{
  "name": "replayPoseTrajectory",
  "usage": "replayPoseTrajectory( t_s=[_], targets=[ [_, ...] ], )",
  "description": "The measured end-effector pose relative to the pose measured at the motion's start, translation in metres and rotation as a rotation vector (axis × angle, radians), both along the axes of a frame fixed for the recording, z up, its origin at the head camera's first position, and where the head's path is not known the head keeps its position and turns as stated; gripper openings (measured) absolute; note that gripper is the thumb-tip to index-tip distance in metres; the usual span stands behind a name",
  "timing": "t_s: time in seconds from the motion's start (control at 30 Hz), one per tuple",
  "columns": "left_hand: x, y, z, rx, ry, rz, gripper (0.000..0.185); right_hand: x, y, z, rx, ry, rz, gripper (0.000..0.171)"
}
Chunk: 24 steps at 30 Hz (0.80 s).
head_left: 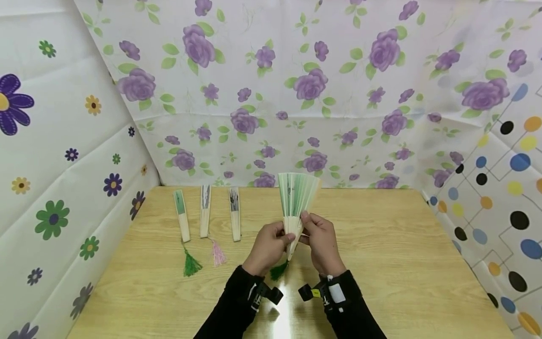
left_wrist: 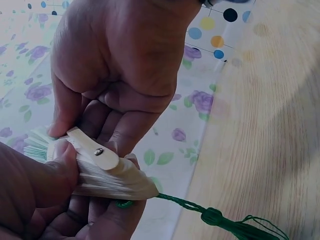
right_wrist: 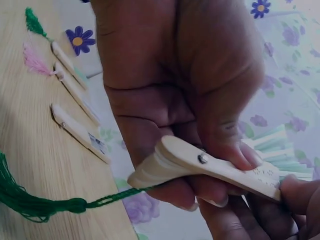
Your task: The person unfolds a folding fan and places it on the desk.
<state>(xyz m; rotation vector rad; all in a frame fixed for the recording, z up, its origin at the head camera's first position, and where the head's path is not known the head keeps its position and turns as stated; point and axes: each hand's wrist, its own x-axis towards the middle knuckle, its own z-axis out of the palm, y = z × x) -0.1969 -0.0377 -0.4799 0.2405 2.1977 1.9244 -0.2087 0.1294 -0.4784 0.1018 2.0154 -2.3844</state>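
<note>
Green fan (head_left: 296, 200), btwn both hands, half-spread

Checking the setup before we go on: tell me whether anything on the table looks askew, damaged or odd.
Nothing stands out. Three closed folding fans lie side by side at the back of the wooden table, roughly parallel. The left hand and right hand hold a partly opened green fan; its slats look intact.

I count four fans in all, one part-open green fan (head_left: 296, 197) held up, three closed fans (head_left: 205, 210) lying on the surface (head_left: 381, 263), two hands (head_left: 267, 246).
</note>
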Motion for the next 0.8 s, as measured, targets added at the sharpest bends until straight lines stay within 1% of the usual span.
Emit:
replayPoseTrajectory(
  t_s=[0.1, 0.27, 0.37, 0.47, 0.6, 0.67, 0.73, 0.8],
  targets=[
    [0.000, -0.001, 0.000, -0.001, -0.005, -0.012, 0.031, -0.002, 0.004, 0.000, 0.017, -0.012, 0.037, 0.041],
    [-0.001, -0.003, 0.001, 0.026, -0.033, -0.041, 0.033, -0.007, 0.015, 0.000, 0.034, -0.052, 0.145, 0.039],
    [-0.001, -0.003, 0.001, 0.045, -0.049, -0.043, 0.034, -0.007, 0.018, 0.001, 0.052, -0.049, 0.186, 0.040],
    [-0.001, -0.002, 0.000, 0.054, -0.051, -0.028, 0.034, -0.006, 0.016, 0.002, 0.062, -0.038, 0.166, 0.038],
    [-0.002, 0.000, 0.000, 0.090, -0.041, 0.025, 0.034, -0.005, 0.009, 0.003, 0.037, -0.017, 0.073, 0.036],
    [-0.002, 0.000, 0.000, 0.104, -0.039, 0.054, 0.033, -0.004, 0.006, 0.002, 0.022, -0.004, 0.044, 0.036],
    [-0.003, 0.000, 0.001, 0.106, -0.034, 0.072, 0.032, -0.003, 0.005, 0.002, 0.013, 0.003, 0.031, 0.036],
    [-0.003, -0.001, 0.001, 0.095, -0.033, 0.075, 0.032, -0.003, 0.005, 0.001, 0.013, 0.005, 0.043, 0.035]
  ],
)
